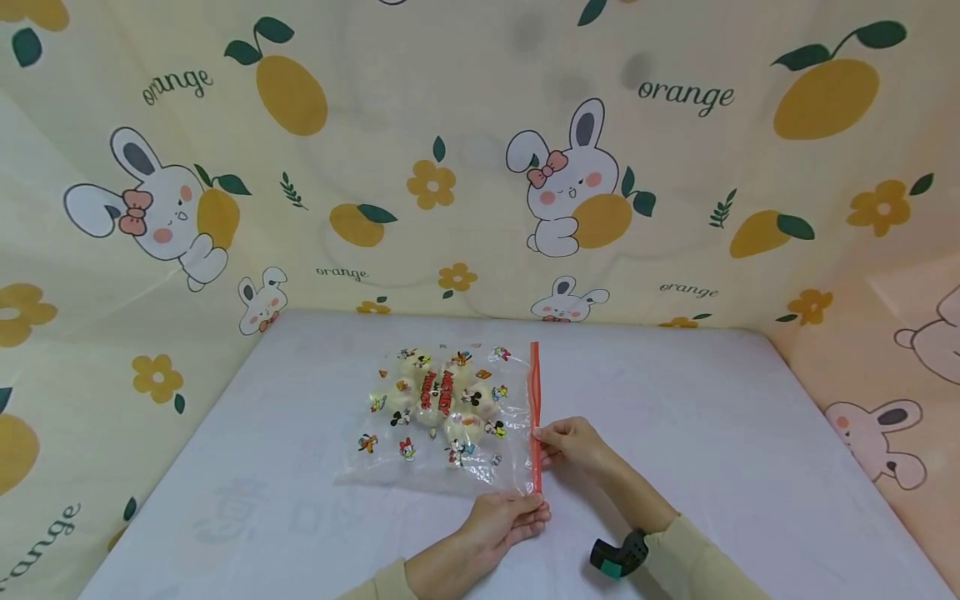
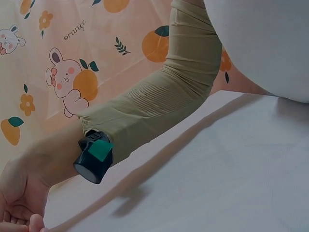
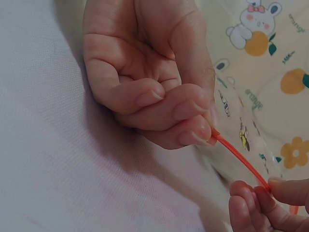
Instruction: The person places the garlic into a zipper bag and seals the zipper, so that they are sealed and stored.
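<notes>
A clear zip bag [image 1: 480, 467] with cartoon prints and a red zip edge lies on the table in the head view. Several pale round things [image 1: 461, 427] show through its plastic; their kind is unclear. My left hand [image 1: 504, 527] pinches the near end of the red edge. Farther along that edge, the thumb and fingers of my right hand [image 1: 579, 446] pinch it. The right wrist view has the left hand [image 3: 149, 77] large, its fingers curled at the red strip [image 3: 241, 157], and the right hand [image 3: 265, 208] at lower right. The left wrist view catches the right hand [image 2: 24, 191] partly.
The table [image 1: 697, 433] has a white cover. Behind and at the sides hangs a cloth [image 1: 480, 100] printed with rabbits and oranges. A black and green wrist camera [image 1: 619, 555] sits at the right sleeve's cuff, just over the table.
</notes>
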`<action>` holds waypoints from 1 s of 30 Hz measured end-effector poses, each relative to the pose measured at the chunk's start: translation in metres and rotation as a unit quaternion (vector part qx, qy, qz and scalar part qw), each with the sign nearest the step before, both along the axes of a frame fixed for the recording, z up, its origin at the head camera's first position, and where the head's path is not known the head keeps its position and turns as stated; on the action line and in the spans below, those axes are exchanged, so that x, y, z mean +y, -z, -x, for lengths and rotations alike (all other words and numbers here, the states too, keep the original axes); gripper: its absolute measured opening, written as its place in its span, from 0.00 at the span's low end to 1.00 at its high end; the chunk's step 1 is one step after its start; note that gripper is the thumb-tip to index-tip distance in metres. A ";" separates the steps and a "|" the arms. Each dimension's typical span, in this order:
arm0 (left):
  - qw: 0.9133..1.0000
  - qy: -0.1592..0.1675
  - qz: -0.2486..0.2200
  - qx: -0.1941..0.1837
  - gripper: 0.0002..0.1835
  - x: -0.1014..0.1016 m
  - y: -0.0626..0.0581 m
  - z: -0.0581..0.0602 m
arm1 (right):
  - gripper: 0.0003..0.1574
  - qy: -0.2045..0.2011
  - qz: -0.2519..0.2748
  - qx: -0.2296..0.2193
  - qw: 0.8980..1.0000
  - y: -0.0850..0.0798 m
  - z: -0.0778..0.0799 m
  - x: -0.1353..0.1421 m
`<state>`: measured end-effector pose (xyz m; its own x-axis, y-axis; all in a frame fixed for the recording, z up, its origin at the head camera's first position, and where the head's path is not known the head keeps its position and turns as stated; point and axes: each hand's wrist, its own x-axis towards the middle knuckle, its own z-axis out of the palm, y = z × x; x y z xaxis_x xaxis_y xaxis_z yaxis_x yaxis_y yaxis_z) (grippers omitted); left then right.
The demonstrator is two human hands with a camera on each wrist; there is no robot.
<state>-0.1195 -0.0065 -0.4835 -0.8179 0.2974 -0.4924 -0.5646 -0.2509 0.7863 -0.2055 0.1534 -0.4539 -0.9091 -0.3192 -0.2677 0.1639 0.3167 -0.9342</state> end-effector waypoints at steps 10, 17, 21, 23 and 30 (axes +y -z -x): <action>1.000 -0.001 -0.006 0.008 0.15 0.001 0.002 -0.001 | 0.22 0.010 0.003 -0.004 1.000 0.001 0.004 0.000; 1.000 0.000 -0.005 0.007 0.15 0.002 0.000 -0.001 | 0.22 0.024 -0.012 -0.008 1.000 0.002 0.006 0.001; 1.000 0.000 -0.001 0.006 0.15 0.001 0.000 -0.001 | 0.21 0.027 -0.011 -0.011 1.000 0.002 0.007 0.001; 1.000 -0.001 0.000 0.004 0.15 0.001 0.001 -0.001 | 0.21 0.027 -0.011 -0.009 1.000 0.001 0.008 0.000; 1.000 -0.003 -0.004 0.020 0.15 0.002 0.004 -0.001 | 0.22 0.022 -0.004 -0.003 1.000 0.002 0.010 -0.001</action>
